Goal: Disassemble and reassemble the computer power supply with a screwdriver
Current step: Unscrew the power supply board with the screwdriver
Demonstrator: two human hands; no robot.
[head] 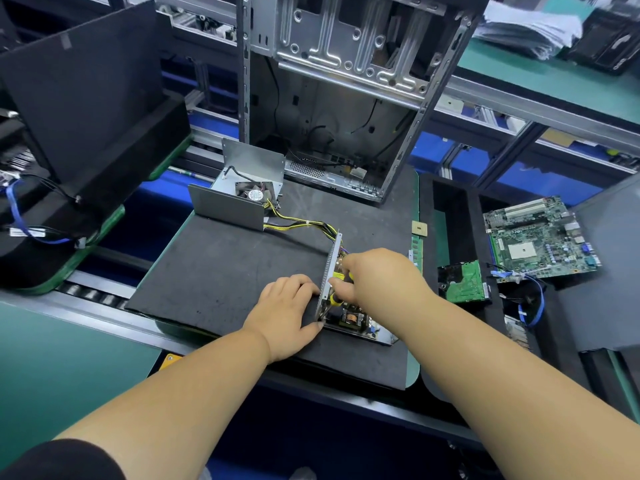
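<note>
Power supply, opened into two parts on a dark mat (pixel 221 271): its tray (pixel 349 323), carrying the circuit board, lies near the mat's front right edge with a perforated side wall standing upright, and its cover (pixel 242 188), with the fan (pixel 255 194) inside, stands farther back toward the mat's left rear. A bundle of yellow and black wires (pixel 304 225) runs between the two. Largest item in view is the bare metal case (pixel 346 81), upright at the back of the mat with its side open. A black panel (pixel 86 84) leans at far left. To the right, off the mat, a motherboard (pixel 542 239) lies flat, with a drive (pixel 462 282), green board up, just nearer the mat. The left hand (pixel 287 313) rests on the mat with fingers extended, fingertips touching the outer face of the tray's upright wall. The right hand (pixel 377 282) reaches over the tray, fingers curled round a screwdriver (pixel 335 299) with a yellow and black handle, largely hidden by the hand; its tip cannot be seen. A small square chip (pixel 419 227) lies at the mat's right edge.
</note>
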